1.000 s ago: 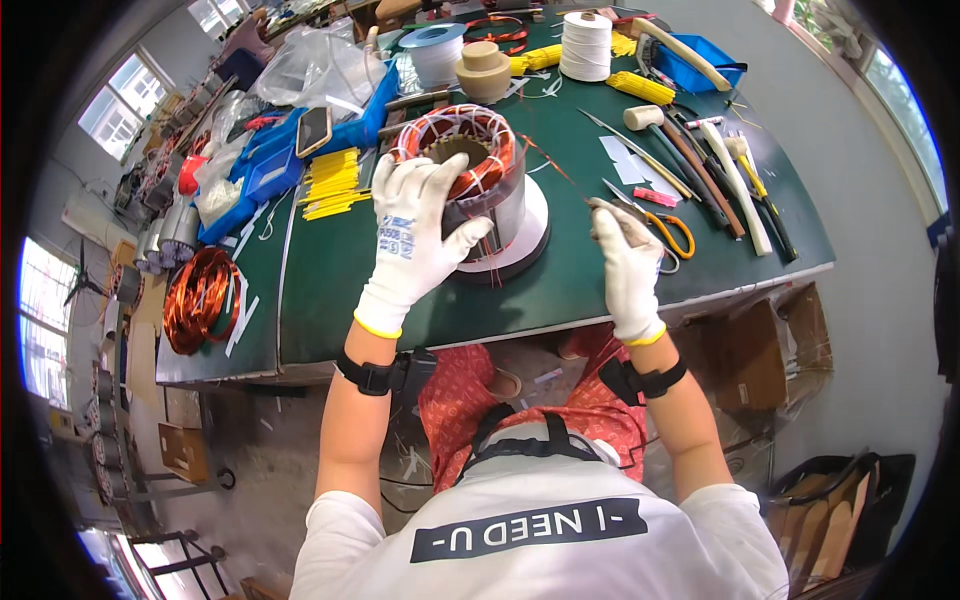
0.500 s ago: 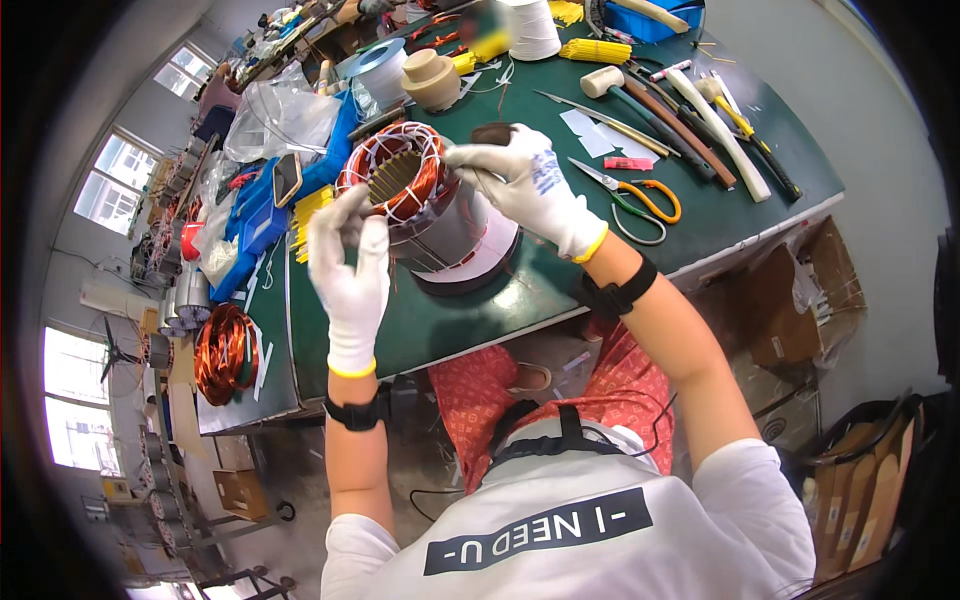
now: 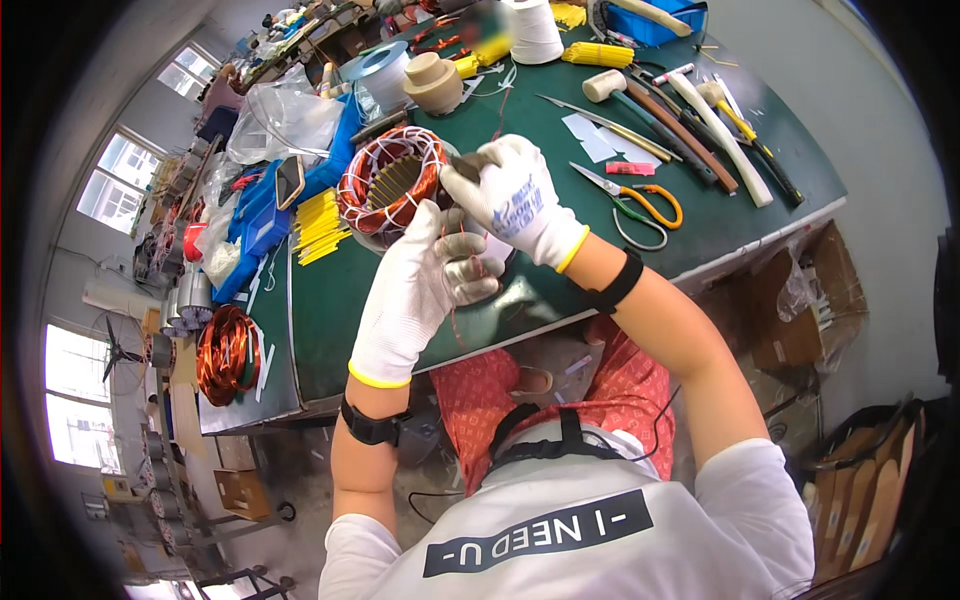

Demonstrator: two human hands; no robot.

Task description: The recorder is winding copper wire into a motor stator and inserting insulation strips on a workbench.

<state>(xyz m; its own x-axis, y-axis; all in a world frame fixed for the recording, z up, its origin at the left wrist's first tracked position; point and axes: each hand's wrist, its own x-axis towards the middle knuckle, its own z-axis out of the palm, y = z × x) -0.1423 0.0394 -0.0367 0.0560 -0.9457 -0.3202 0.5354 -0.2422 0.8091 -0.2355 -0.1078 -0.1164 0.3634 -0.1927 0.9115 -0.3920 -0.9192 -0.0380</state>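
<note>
A motor stator (image 3: 357, 203) with copper windings laced in white cord stands upright on the green table, its open bore facing up. My left hand (image 3: 425, 280), in a white glove, is at its near right side, thumb against the winding's rim and fingers curled round thin red wire (image 3: 456, 325) that hangs below them. My right hand (image 3: 517, 200), gloved too, is closed just right of the winding. Its fingers pinch a small dark flat piece (image 3: 466, 165), partly hidden by the glove. My hands and forearms hide much of the stator's body.
Scissors (image 3: 640, 200) with orange and green handles lie to the right, near a white-headed mallet (image 3: 605, 87) and other long tools. Behind the stator stand a tan spool (image 3: 432, 85) and a white cord cone (image 3: 533, 35). Yellow strips (image 3: 320, 228) and a copper coil (image 3: 225, 355) are left.
My left hand has moved right and nearer to me, from the stator's left side to its near right, with fingers curled around wire. My right hand has shifted slightly down and turned.
</note>
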